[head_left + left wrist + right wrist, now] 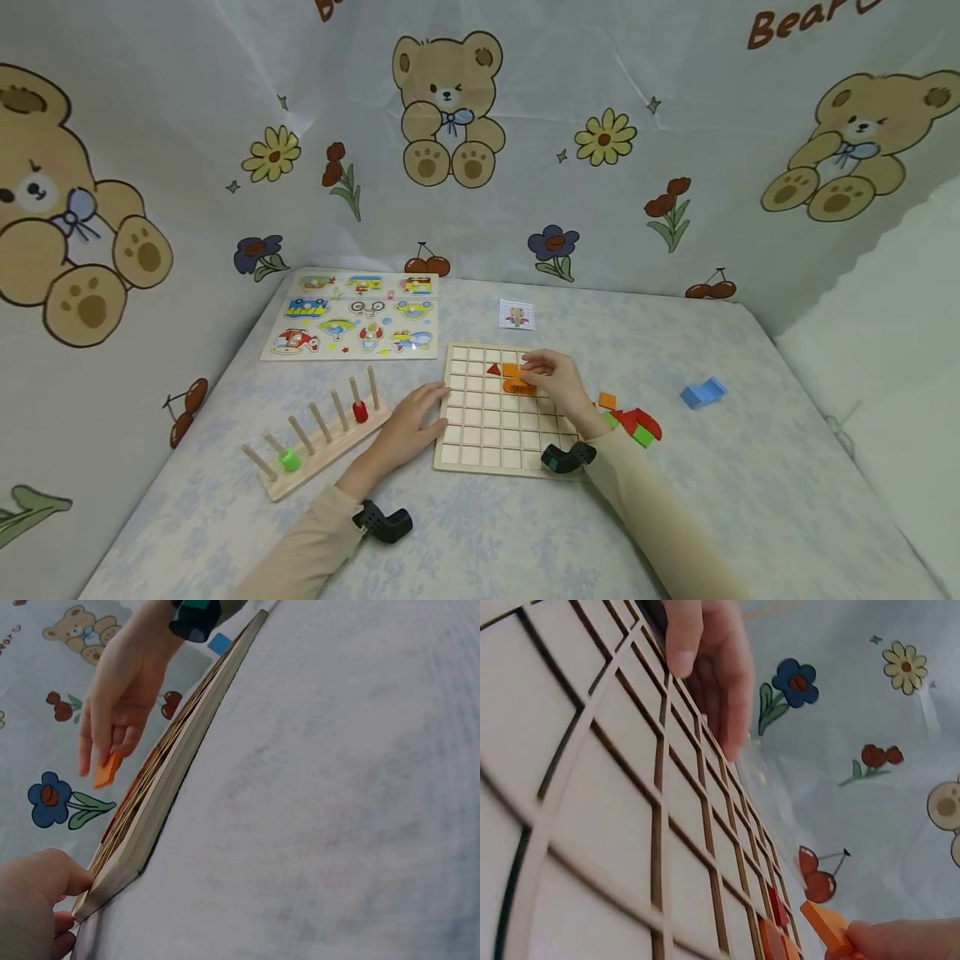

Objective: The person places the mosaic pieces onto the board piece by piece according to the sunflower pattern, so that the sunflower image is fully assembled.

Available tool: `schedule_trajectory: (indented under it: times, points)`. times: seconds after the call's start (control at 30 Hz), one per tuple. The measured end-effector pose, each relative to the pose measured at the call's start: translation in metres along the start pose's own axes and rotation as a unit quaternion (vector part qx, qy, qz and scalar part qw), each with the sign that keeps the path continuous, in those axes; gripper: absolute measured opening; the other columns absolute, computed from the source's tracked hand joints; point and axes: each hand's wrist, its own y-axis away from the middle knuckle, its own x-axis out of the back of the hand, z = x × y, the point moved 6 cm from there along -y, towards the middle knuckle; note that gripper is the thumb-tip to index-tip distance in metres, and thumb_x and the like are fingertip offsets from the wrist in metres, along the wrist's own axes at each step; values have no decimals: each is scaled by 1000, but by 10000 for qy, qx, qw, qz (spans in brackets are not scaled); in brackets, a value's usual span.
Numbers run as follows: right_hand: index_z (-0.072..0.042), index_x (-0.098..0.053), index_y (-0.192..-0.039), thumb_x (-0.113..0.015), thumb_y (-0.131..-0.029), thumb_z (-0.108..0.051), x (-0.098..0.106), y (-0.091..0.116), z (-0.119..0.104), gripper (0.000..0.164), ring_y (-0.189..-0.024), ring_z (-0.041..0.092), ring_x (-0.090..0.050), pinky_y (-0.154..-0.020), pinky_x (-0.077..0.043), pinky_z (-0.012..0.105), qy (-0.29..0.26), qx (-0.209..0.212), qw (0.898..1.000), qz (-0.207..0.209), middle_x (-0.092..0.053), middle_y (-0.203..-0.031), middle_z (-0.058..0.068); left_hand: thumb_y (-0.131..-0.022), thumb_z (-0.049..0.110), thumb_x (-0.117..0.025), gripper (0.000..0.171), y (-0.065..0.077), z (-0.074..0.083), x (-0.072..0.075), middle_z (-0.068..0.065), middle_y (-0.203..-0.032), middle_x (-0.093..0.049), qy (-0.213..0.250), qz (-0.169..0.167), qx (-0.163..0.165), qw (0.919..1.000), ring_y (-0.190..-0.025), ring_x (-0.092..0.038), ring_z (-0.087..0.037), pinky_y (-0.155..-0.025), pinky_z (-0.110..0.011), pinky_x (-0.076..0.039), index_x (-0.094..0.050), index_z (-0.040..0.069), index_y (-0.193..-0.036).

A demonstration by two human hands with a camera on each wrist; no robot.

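Note:
A wooden grid board (pixel 480 433) lies on the table in the middle of the head view. My left hand (pixel 408 423) rests at its left edge, thumb and fingertips touching the rim. Over the far part of the board, my right hand (pixel 557 379) pinches a flat orange block (pixel 108 770) between thumb and fingers. Beneath and beside that hand sit a red triangle (pixel 493 369), an orange square (pixel 510 369) and orange rounded pieces (pixel 516 387) in the grid. In the right wrist view the held orange block (pixel 826 928) is just above the board, apart from it.
Red, green and orange blocks (pixel 637 422) lie right of the board, partly behind the right forearm. A blue block (pixel 703 392) stands farther right. A small pattern card (pixel 517 315) lies beyond the board. At left are a peg rack (pixel 330 450) and a vehicle puzzle board (pixel 352 333).

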Motion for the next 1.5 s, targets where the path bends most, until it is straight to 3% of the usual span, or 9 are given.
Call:
schedule_trajectory:
  times: [0.1, 0.23, 0.4, 0.63, 0.8, 1.07, 1.23, 1.37, 1.5]
  points:
    - [6, -62, -117, -67, -85, -1, -22, -6, -6, 33, -86, 22, -65, -74, -56, 26, -70, 38, 9997, -217, -65, -103, 25, -92, 18, -61, 50, -1, 3, -2, -11, -147, -43, 7, -5, -41, 10000, -139, -37, -30, -114, -50, -31, -47, 8, -139]
    - [4, -65, -113, -68, -83, 1, -37, -10, -11, 31, -85, 26, -65, -72, -56, 27, 353, 258, 9988, -223, -67, -97, 22, -92, 19, -61, 50, -2, 5, -4, -10, -148, -43, -38, -13, -34, 10000, -139, -37, -30, -114, -51, -31, -47, 9, -140]
    - [3, -66, -110, -69, -81, 4, -42, -9, -16, 29, -82, 28, -67, -73, -57, 33, 916, 634, 9937, -109, -69, -88, 16, -92, 19, -61, 51, -2, 7, -4, -10, -147, -43, -99, 18, -41, 9999, -139, -37, -30, -113, -51, -32, -47, 8, -139]
    - [1, -66, -113, -66, -85, 1, -41, -7, -16, 28, -86, 25, -64, -73, -54, 29, 966, 784, 9917, -318, -69, -95, 15, -92, 18, -61, 50, -2, 7, -4, -11, -147, -43, -125, 31, -95, 9999, -139, -37, -30, -113, -51, -32, -48, 9, -139]
    - [0, -66, -114, -66, -86, -3, -18, 2, -7, 27, -84, 25, -63, -73, -53, 28, 901, 692, 9935, -116, -68, -94, 16, -92, 18, -61, 50, -2, 8, -4, -11, -147, -43, -134, 25, -94, 9999, -139, -37, -30, -113, -51, -31, -48, 8, -139]
    - [3, -63, -117, -66, -87, -4, 50, 33, 20, 31, -91, 31, -62, -78, -54, 32, 1180, 507, 9906, 468, -68, -99, 21, -93, 20, -60, 50, -1, 5, -2, -11, -148, -42, -147, -9, -33, 9999, -139, -36, -31, -113, -51, -32, -47, 9, -140]
    - [5, -59, -121, -67, -84, 0, 86, 50, 40, 38, -99, 37, -60, -85, -54, 46, 1583, 45, 9850, 686, -66, -107, 25, -93, 21, -60, 51, 0, 1, -1, -10, -148, -42, -183, -10, 27, 9998, -140, -36, -30, -113, -50, -32, -45, 10, -141]
    - [6, -58, -123, -68, -84, -2, 100, 58, 54, 41, -101, 38, -61, -87, -53, 48, 1721, -318, 9823, 674, -65, -110, 27, -93, 20, -61, 51, 1, 2, 0, -10, -147, -43, -131, 42, -50, 9999, -139, -37, -31, -112, -51, -33, -46, 9, -141]
    - [4, -59, -122, -70, -83, -3, 102, 59, 59, 42, -97, 37, -62, -85, -54, 48, 1716, -381, 9818, 719, -65, -108, 26, -92, 20, -61, 52, 1, 2, -1, -10, -147, -43, -63, 50, -30, 10000, -139, -37, -31, -113, -51, -32, -46, 9, -141]
